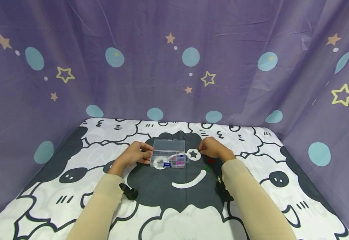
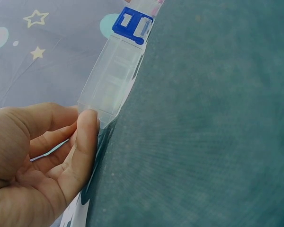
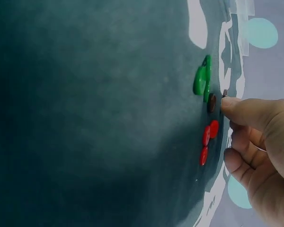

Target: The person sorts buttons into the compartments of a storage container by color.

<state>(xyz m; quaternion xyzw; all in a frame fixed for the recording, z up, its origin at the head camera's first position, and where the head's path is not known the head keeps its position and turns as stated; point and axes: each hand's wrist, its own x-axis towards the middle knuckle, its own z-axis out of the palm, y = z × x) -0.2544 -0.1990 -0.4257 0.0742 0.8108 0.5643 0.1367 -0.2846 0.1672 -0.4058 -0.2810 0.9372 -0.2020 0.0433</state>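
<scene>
A clear plastic compartment box (image 1: 169,145) stands on the dark printed cloth, its lid raised at the back. Pink, red and blue bits show in its right-hand compartments, and a blue latch (image 2: 132,26) is at its front. My left hand (image 1: 135,154) holds the box's left end between thumb and fingers. To the right of the box, my right hand (image 1: 213,148) pinches a small dark brown piece (image 3: 225,93), mostly covered by the fingertips. Near that thumb lie another brown button-like disc (image 3: 211,102), several glossy red discs (image 3: 214,128) and green ones (image 3: 200,80).
The sheep-print cloth (image 1: 192,223) covers the whole table. A purple curtain (image 1: 150,76) with stars and blue dots hangs behind the table and at both sides. Dark straps (image 1: 128,191) sit at the wrists.
</scene>
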